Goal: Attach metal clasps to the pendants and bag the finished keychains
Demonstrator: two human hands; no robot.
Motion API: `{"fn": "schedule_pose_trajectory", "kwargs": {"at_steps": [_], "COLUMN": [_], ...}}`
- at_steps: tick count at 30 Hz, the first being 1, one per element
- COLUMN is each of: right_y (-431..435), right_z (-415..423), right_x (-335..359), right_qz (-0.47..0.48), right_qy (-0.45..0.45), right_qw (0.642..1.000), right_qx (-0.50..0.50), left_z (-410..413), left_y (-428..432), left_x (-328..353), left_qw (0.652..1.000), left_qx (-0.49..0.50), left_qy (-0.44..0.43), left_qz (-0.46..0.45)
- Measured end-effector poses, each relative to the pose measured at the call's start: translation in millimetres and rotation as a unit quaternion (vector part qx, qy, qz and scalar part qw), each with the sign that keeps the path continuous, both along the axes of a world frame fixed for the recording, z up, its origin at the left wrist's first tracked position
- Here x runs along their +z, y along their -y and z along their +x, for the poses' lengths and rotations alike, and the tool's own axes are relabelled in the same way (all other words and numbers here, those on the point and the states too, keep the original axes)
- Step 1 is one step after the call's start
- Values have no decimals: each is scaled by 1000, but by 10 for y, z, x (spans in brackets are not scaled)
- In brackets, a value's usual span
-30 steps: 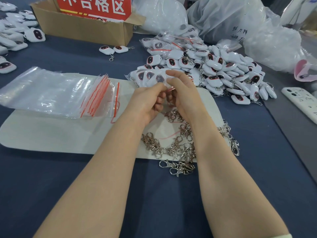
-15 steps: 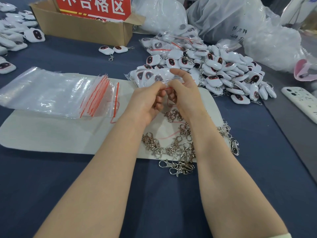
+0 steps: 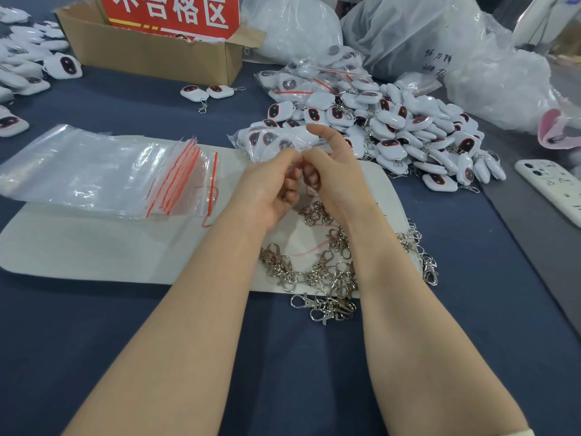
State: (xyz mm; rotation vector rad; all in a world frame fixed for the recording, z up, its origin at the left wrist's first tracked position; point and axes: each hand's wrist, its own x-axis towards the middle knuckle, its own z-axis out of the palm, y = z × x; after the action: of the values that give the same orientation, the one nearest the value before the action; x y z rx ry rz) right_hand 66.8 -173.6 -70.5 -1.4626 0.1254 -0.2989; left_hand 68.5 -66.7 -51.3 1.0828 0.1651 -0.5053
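Note:
My left hand (image 3: 270,190) and my right hand (image 3: 334,180) meet fingertip to fingertip above the white mat (image 3: 78,243). Together they pinch the near edge of a clear zip bag (image 3: 267,138) filled with white pendants that have dark red-rimmed faces. The bag's seal is hidden behind my fingers. A loose heap of metal clasps (image 3: 330,272) lies on the mat's near edge under my wrists. A large pile of pendants (image 3: 408,130) spreads behind and to the right of the bag.
A stack of empty red-sealed zip bags (image 3: 94,168) lies on the mat's left part. Behind stand a cardboard box (image 3: 151,55) with a red sign, two keychains (image 3: 207,92), more pendants (image 3: 28,61) at far left, large plastic sacks (image 3: 408,29) and a white phone (image 3: 553,187) at right.
My fingertips have drawn closer together on the bag's edge and my hands have shifted slightly toward me. The bag and the clasps stay where they were.

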Motion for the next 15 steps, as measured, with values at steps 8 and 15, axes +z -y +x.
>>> {"fn": "schedule_pose_trajectory", "kwargs": {"at_steps": [8, 15], "right_y": [11, 69], "right_z": [-27, 1], "right_x": [36, 18], "right_qz": [-33, -40], "right_qy": [-5, -2], "right_qw": [999, 995], "right_qx": [-35, -87], "left_z": [12, 13], "left_y": [33, 8], "left_x": [4, 6], "left_qw": [1000, 1000], "left_qx": [17, 19], "left_qy": [2, 8], "left_qz": [6, 8]}}
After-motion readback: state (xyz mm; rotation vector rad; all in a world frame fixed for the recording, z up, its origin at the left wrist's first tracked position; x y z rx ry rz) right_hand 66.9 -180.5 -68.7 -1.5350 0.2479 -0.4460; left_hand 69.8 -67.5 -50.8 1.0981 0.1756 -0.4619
